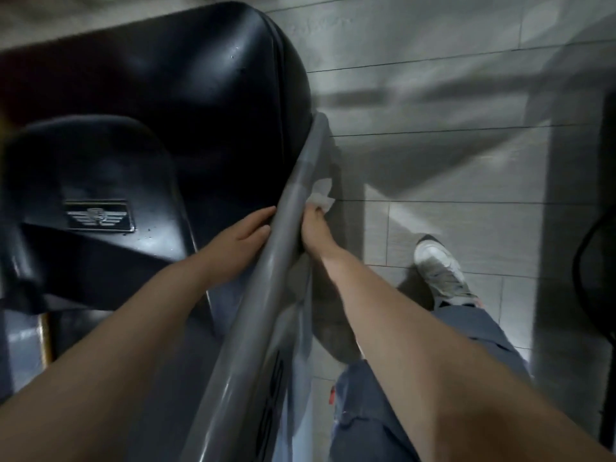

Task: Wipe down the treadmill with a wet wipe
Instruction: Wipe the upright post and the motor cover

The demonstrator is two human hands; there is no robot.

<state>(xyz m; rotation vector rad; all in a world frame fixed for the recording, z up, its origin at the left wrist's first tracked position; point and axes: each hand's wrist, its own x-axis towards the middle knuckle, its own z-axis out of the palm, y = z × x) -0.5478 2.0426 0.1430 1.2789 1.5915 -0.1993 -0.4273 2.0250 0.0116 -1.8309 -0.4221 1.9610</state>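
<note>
The treadmill's grey upright post (266, 281) runs diagonally through the middle of the head view, with the black motor cover (186, 88) behind it. My left hand (240, 241) rests flat against the left side of the post, fingers straight. On the post's right side, my right hand (313, 231) pinches a white wet wipe (321, 195) and holds it against the post. The right hand's fingertips are partly hidden by the post and the wipe.
A black console part with a small metal badge (98, 216) sits at the left. Grey floor tiles (450, 95) fill the right side. My foot in a white sneaker (440, 268) and grey trouser leg (373, 411) stand right of the post. A dark object (600, 261) is at the far right edge.
</note>
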